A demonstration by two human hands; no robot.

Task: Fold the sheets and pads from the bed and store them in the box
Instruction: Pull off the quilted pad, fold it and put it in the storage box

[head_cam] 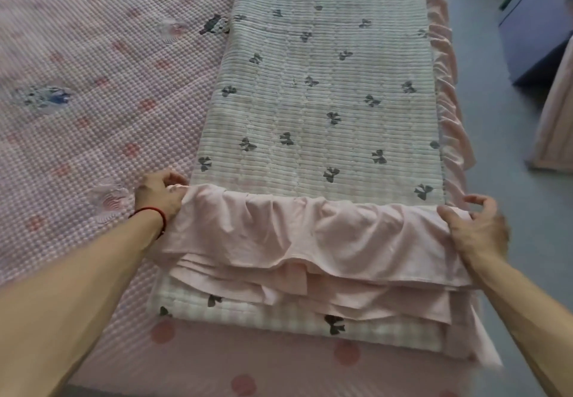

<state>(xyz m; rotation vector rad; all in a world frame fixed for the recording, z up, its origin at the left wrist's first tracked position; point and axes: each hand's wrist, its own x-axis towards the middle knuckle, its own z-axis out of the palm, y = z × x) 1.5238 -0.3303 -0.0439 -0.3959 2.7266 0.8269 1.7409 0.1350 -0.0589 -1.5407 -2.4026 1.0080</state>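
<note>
A long white quilted pad [322, 86] printed with dark bows lies folded into a strip along the right side of the bed. Its pink ruffle [310, 232] drapes over the near end, with several layers stacked beneath. My left hand [159, 193], a red string on its wrist, grips the ruffle's left corner. At the right corner, my right hand [477, 229] pinches the ruffle edge with thumb and curled fingers.
A pink textured bed cover [93, 92] with floral patches fills the left. A pink ruffle edge [446, 86] hangs off the bed's right side over grey floor [502, 164]. A dark blue box [533, 30] stands at the far right, pink fabric [555, 123] beside it.
</note>
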